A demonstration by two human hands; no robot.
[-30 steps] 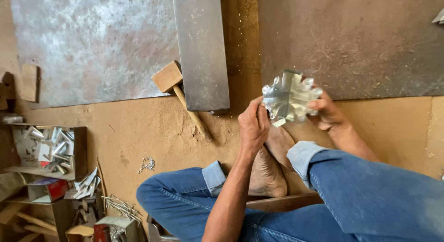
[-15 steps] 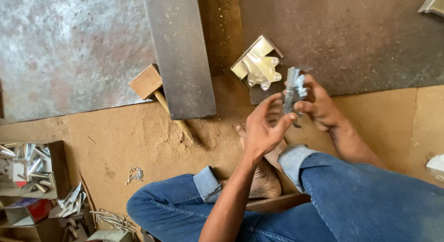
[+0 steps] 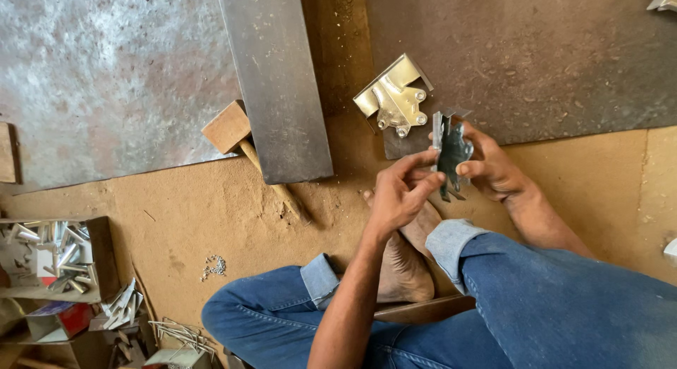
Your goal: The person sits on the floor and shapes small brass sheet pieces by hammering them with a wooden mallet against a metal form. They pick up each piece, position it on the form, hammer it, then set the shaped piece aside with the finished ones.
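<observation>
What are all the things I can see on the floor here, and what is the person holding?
thin metal piece: one, grey-silver, held edge-on between both hands
folded shiny metal piece: one, gold-silver, lying on the dark sheet beside the hands
wooden mallet: one, brown, on the floor by the long bar
long metal bar: one, dark grey, lying over the sheets
large metal sheets: two, grey, flat on the floor, left and right
open box of metal scraps: one, wooden, silver bits inside, lower left
small pile of tiny bits: one, silvery, on the brown floor
jeans: blue, cuffs rolled
bare feet: crossed, between the legs
left hand: fingers on the piece
right hand: grips the piece
</observation>
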